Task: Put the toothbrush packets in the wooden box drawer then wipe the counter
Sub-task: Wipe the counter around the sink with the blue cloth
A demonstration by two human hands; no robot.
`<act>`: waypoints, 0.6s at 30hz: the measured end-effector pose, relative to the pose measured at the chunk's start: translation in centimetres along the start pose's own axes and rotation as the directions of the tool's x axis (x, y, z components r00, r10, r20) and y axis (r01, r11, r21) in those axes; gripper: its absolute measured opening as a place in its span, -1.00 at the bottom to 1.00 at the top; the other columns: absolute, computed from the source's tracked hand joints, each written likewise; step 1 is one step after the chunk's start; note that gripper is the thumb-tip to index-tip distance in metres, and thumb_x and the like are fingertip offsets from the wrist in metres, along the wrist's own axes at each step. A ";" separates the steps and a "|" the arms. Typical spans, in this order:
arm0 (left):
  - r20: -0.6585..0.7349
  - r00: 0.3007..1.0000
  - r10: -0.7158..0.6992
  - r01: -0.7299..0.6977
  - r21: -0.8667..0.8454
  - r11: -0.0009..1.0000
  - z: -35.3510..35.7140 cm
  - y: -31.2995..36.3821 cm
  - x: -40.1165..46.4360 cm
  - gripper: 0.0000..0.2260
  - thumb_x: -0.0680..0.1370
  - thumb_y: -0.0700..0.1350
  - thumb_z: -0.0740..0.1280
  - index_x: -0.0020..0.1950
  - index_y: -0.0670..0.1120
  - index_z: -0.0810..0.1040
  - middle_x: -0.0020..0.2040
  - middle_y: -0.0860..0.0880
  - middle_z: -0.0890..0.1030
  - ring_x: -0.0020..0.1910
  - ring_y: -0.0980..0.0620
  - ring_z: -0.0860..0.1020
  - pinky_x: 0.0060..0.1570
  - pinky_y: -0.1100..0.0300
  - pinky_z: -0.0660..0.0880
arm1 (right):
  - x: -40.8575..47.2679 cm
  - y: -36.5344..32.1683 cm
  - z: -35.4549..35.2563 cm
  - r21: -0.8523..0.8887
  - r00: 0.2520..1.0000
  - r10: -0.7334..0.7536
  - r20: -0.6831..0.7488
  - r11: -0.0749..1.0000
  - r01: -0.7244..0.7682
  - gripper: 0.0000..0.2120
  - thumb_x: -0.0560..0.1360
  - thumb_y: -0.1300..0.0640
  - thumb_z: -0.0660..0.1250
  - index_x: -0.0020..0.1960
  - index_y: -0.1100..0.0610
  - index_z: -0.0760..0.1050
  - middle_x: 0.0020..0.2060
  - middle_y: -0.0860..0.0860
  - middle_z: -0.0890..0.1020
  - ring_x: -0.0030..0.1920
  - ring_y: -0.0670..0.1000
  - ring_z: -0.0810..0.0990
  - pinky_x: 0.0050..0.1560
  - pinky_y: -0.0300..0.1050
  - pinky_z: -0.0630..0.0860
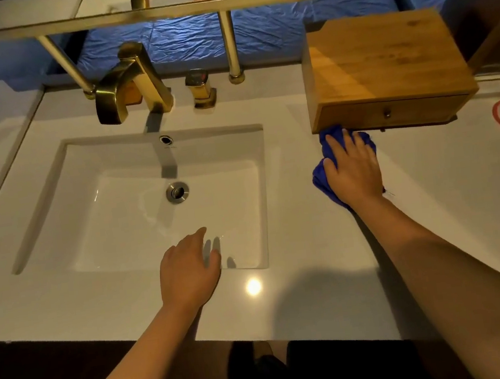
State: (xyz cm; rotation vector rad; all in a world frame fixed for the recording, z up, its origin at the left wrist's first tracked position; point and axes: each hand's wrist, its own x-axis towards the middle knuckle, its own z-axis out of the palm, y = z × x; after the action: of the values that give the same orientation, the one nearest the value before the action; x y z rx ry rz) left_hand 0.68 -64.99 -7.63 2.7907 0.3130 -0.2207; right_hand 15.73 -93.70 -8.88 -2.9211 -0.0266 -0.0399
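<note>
Head view shows the right hand point(352, 170) pressing a crumpled blue cloth point(323, 180) flat-fingered beside the closed wooden box drawer point(390, 113), left hand point(189, 272) relaxed at the white sink's point(131, 153) front rim; wipe in overlapping strokes toward the white counter's point(333, 289) front edge.

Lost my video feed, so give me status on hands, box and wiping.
Right hand flat on blue cloth, wiping counter. Left hand open at sink rim. Wooden box drawer closed. No packets visible, path clear.
</note>
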 end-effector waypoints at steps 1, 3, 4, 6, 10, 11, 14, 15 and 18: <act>0.000 1.000 0.002 -0.002 0.002 1.000 0.0 0.0 0.0 -0.49 0.53 0.12 0.04 0.41 -0.06 0.36 0.31 -0.09 0.54 0.25 -0.09 0.52 0.24 0.03 0.39 | 0.0 -0.5 0.1 0.006 1.000 -0.018 0.010 1.000 0.018 -0.54 0.57 0.06 0.10 0.45 0.09 0.20 0.47 0.14 0.24 0.47 0.19 0.15 0.47 0.11 0.08; 0.002 1.000 0.004 -0.004 0.008 1.000 0.0 -0.1 0.0 -0.49 0.53 0.12 0.04 0.41 -0.06 0.36 0.31 -0.08 0.54 0.24 -0.09 0.52 0.24 0.04 0.39 | -0.2 -2.1 0.2 0.025 0.996 -0.088 0.021 0.996 0.088 -0.55 0.56 0.10 0.11 0.44 0.10 0.22 0.47 0.14 0.26 0.46 0.18 0.18 0.46 0.10 0.11; 0.002 1.000 0.004 -0.004 0.008 1.000 0.0 -0.1 -0.1 -0.49 0.53 0.13 0.03 0.41 -0.06 0.36 0.31 -0.08 0.54 0.24 -0.08 0.52 0.24 0.05 0.38 | -0.3 -3.3 0.4 0.041 0.991 -0.134 0.024 0.990 0.133 -0.55 0.55 0.12 0.11 0.43 0.11 0.24 0.46 0.14 0.27 0.45 0.18 0.20 0.44 0.10 0.13; -0.006 1.000 0.003 -0.003 -0.001 1.000 0.0 -0.1 -0.1 -0.49 0.53 0.13 0.04 0.41 -0.06 0.37 0.30 -0.08 0.55 0.24 -0.08 0.52 0.24 0.06 0.38 | -0.7 -6.5 0.9 0.091 0.975 -0.220 0.032 0.972 0.217 -0.57 0.54 0.15 0.11 0.41 0.14 0.28 0.44 0.14 0.31 0.44 0.18 0.23 0.42 0.10 0.17; -0.021 1.000 0.002 -0.002 -0.017 1.000 -0.1 0.1 -0.3 -0.51 0.55 0.12 0.06 0.40 -0.07 0.38 0.28 -0.10 0.56 0.23 -0.09 0.53 0.23 0.05 0.39 | -2.2 -11.3 1.8 0.214 0.925 -0.377 0.038 0.908 0.361 -0.63 0.52 0.19 0.08 0.28 0.17 0.42 0.31 0.11 0.48 0.34 0.12 0.38 0.36 0.00 0.23; -0.024 1.000 0.001 -0.001 -0.023 1.000 -0.1 0.1 -0.2 -0.52 0.55 0.11 0.07 0.40 -0.08 0.38 0.28 -0.11 0.56 0.22 -0.09 0.53 0.22 0.05 0.39 | -2.8 -11.9 1.7 0.266 0.923 -0.381 0.053 0.896 0.355 -0.64 0.52 0.18 0.06 0.26 0.17 0.44 0.28 0.10 0.51 0.32 0.10 0.40 0.36 -0.04 0.22; -0.028 1.000 0.006 -0.007 -0.036 0.999 -0.2 0.2 -0.3 -0.54 0.57 0.09 0.09 0.39 -0.09 0.38 0.25 -0.12 0.58 0.20 -0.10 0.54 0.19 0.04 0.41 | -5.8 -12.8 1.0 0.527 0.941 -0.320 0.108 0.822 0.218 -0.58 0.50 0.12 0.00 0.24 0.13 0.47 0.21 0.08 0.57 0.22 0.08 0.47 0.28 -0.12 0.28; -0.027 1.000 0.013 -0.014 -0.036 0.999 -0.2 0.2 -0.3 -0.55 0.57 0.08 0.10 0.40 -0.09 0.38 0.25 -0.12 0.58 0.20 -0.10 0.54 0.19 0.04 0.41 | -7.2 -12.7 0.7 0.600 0.950 -0.288 0.122 0.784 0.161 -0.56 0.50 0.08 -0.03 0.26 0.10 0.46 0.21 0.05 0.56 0.22 0.06 0.47 0.26 -0.14 0.31; -0.023 1.000 0.006 -0.007 -0.035 0.999 -0.3 0.2 -0.3 -0.56 0.59 0.08 0.12 0.42 -0.06 0.35 0.30 -0.10 0.55 0.23 -0.09 0.53 0.23 0.05 0.39 | -11.4 -10.8 0.2 0.615 0.979 -0.158 0.129 0.788 0.046 -0.48 0.49 -0.07 -0.12 0.37 0.02 0.33 0.37 -0.02 0.42 0.37 -0.02 0.35 0.37 -0.16 0.25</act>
State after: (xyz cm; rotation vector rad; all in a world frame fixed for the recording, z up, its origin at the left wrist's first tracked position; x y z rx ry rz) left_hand 0.44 -65.12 -7.29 2.7613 0.3107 -0.1799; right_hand 4.08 -83.28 -7.05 -2.2570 -0.1913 0.1771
